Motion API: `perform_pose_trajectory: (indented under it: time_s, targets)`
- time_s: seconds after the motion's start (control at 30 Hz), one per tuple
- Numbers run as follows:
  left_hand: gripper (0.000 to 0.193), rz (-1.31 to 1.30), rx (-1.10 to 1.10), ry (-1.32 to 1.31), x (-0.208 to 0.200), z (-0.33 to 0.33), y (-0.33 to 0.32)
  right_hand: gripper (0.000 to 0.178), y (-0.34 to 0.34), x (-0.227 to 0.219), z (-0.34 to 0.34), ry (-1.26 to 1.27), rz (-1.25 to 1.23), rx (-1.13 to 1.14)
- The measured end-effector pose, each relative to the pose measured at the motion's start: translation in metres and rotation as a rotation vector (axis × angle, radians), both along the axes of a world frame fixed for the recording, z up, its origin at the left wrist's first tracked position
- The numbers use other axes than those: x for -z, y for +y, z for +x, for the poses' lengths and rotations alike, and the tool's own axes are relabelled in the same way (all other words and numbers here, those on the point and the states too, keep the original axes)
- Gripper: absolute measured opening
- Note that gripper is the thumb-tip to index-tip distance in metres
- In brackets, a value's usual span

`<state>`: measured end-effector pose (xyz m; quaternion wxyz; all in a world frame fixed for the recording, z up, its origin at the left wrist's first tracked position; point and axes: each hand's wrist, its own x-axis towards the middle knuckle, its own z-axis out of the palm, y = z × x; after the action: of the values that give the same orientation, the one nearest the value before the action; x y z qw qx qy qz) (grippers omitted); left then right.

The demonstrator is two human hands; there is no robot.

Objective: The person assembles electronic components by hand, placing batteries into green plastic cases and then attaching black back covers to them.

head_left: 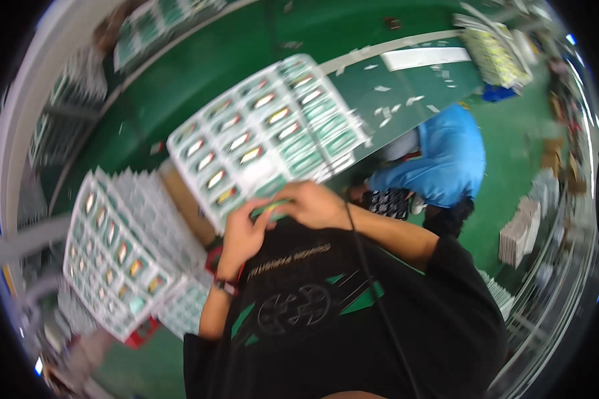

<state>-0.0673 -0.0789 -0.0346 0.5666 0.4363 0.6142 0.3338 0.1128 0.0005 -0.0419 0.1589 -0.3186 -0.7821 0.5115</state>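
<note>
My left hand (pixel 243 233) and my right hand (pixel 311 205) meet at the near edge of a white tray (pixel 254 174). Their fingertips are pinched together around a small yellow-green piece (pixel 271 207), too blurred to name. The tray lies on the green table and has rows of pockets. Many pockets hold small light pieces with red, yellow and dark marks. On its right side, green-and-white flat packs (pixel 313 136) lie in overlapping rows. A dark cord crosses in front of the tray and my right wrist.
Left of me, similar filled trays (pixel 116 256) stand stacked at a tilt beside a brown cardboard piece (pixel 186 203). White paper scraps (pixel 386 113) and a white strip (pixel 426 58) litter the green table (pixel 353 80). A person in blue (pixel 449 156) bends down at the right.
</note>
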Motion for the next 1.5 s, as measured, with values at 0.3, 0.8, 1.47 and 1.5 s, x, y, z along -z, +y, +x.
perform_pose_trajectory:
  time_s: [0.3, 0.8, 1.47, 1.5]
  targets:
    - [0.026, -0.039, -0.142, 0.071, 0.027, -0.008, -0.009, 0.02, -0.005, 0.028, -0.019, -0.017, -0.166, 0.157]
    - [0.02, -0.187, -0.62, 0.202, 0.029, -0.047, -0.049, 0.021, 0.058, 0.074, -0.086, -0.102, 0.694, 0.026]
    - [0.023, 0.045, -0.57, 0.13, -0.008, -0.07, -0.092, 0.027, 0.12, 0.124, -0.413, 0.068, 0.089, -0.097]
    - [0.025, 0.08, -0.567, 0.169, -0.008, -0.075, -0.085, 0.018, 0.114, 0.112, -0.385, 0.334, -0.265, -0.032]
